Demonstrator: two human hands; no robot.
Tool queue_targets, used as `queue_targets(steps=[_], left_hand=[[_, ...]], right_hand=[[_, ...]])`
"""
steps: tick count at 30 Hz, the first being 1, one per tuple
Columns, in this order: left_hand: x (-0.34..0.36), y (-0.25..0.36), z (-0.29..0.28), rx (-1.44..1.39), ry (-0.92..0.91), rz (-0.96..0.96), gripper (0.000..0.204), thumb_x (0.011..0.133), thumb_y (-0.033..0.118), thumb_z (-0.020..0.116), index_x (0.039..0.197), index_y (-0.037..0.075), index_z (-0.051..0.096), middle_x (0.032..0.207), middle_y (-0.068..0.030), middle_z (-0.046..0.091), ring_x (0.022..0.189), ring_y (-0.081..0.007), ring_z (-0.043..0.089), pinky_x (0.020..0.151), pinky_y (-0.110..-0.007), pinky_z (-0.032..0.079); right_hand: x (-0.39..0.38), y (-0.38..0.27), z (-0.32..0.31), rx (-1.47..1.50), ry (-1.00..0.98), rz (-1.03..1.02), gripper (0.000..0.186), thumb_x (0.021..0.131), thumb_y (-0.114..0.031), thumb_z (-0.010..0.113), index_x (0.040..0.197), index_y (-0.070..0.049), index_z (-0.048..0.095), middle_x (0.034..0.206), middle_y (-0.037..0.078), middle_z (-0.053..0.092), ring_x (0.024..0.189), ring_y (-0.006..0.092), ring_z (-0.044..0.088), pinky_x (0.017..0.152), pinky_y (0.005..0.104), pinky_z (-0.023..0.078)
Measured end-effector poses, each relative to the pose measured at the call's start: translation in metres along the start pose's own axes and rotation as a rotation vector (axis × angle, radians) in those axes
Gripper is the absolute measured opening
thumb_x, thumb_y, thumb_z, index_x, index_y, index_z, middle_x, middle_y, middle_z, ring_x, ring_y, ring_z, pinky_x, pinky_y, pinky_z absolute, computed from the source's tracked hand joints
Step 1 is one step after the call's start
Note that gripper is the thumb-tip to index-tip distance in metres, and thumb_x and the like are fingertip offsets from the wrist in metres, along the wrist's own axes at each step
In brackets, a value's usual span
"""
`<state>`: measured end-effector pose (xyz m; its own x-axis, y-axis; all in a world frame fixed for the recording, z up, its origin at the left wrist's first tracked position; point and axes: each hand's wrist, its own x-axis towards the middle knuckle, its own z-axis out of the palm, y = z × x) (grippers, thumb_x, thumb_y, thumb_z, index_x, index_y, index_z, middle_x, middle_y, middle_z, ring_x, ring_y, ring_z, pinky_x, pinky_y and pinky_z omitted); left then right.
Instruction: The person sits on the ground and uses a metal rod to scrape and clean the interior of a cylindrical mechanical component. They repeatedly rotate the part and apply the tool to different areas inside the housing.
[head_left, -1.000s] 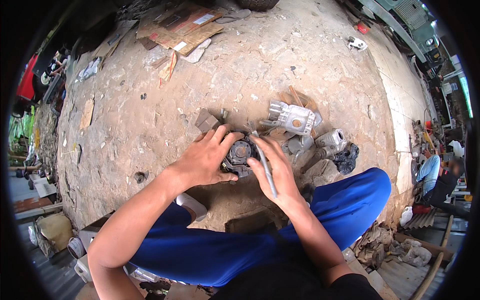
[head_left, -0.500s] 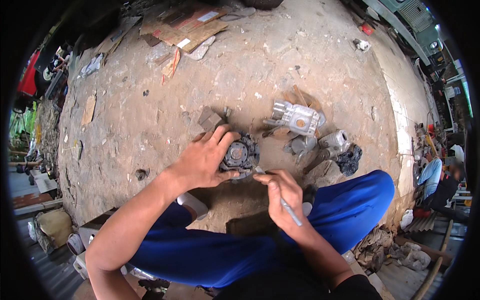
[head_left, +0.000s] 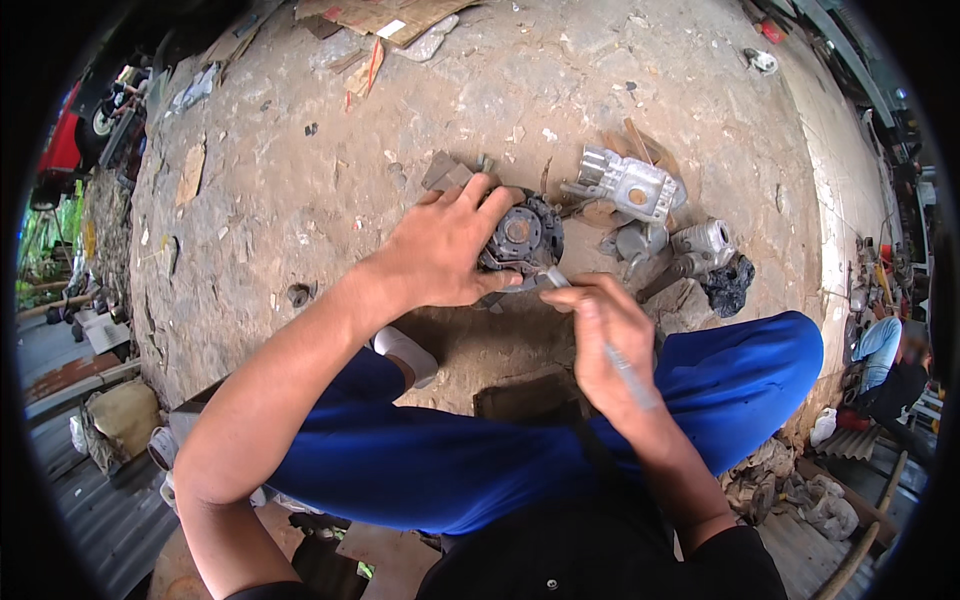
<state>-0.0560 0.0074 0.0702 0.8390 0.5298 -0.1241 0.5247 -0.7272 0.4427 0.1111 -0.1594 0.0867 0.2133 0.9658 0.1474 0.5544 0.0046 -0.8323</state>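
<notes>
A round dark-grey machine part [head_left: 519,234] with a rusty centre rests on the dirt ground in front of me. My left hand [head_left: 437,243] grips it from the left, fingers over its far side and thumb along its near edge. In my right hand [head_left: 612,332] is a slim grey metal rod-like tool [head_left: 631,378], pinched between thumb and fingers. Its front end points at the part's near right edge; whether it touches cannot be made out. The tool's tail sticks out toward my wrist. A grey block [head_left: 446,171] lies just beyond my left fingers.
Right of the part lie a silver finned metal casting [head_left: 630,187], a cylindrical metal piece [head_left: 703,245], a stone [head_left: 678,304] and a crumpled black bag [head_left: 731,286]. Cardboard sheets [head_left: 395,15] lie far off. A person [head_left: 893,370] sits at the far right.
The view has shifted, so the ground and the things on it appear higher and further right. Both hands keep their grip on the part and the tool.
</notes>
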Motion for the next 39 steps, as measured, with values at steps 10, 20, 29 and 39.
queue_targets(steps=[10,20,29,39], left_hand=[[0.004,-0.002,-0.006,-0.035,-0.038,-0.02,0.081,0.082,0.042,0.081,0.145,0.013,0.04,0.136,-0.0157,0.047,0.124,-0.043,0.055,0.107,-0.051,0.046],[0.005,0.004,-0.004,0.016,-0.03,0.038,0.082,0.08,0.046,0.082,0.143,0.014,0.042,0.136,-0.016,0.047,0.122,-0.0427,0.056,0.104,-0.05,0.048],[0.007,0.008,0.006,0.075,0.023,0.092,0.081,0.078,0.047,0.083,0.141,0.015,0.044,0.134,-0.0157,0.048,0.118,-0.0426,0.059,0.099,-0.049,0.052],[0.003,0.012,0.004,0.081,0.006,0.101,0.081,0.077,0.046,0.084,0.14,0.014,0.045,0.133,-0.0136,0.048,0.114,-0.0414,0.061,0.096,-0.048,0.054]], right_hand=[[0.015,-0.003,-0.01,0.021,0.045,-0.084,0.031,0.106,-0.014,0.047,0.102,0.001,0.073,0.096,0.017,0.068,0.078,0.0265,0.069,0.072,0.0354,0.054],[0.04,0.005,-0.002,0.008,0.054,-0.066,0.03,0.104,-0.014,0.049,0.095,0.002,0.072,0.086,0.014,0.065,0.07,0.0251,0.063,0.066,0.0371,0.051],[0.031,-0.003,-0.011,0.013,-0.041,-0.101,0.029,0.104,-0.014,0.051,0.088,0.0,0.071,0.082,0.014,0.064,0.069,0.0269,0.065,0.065,0.0378,0.052],[0.061,-0.019,-0.038,-0.005,-0.235,0.113,0.034,0.105,-0.022,0.053,0.089,0.003,0.07,0.082,0.016,0.065,0.076,0.0328,0.066,0.071,0.0398,0.051]])
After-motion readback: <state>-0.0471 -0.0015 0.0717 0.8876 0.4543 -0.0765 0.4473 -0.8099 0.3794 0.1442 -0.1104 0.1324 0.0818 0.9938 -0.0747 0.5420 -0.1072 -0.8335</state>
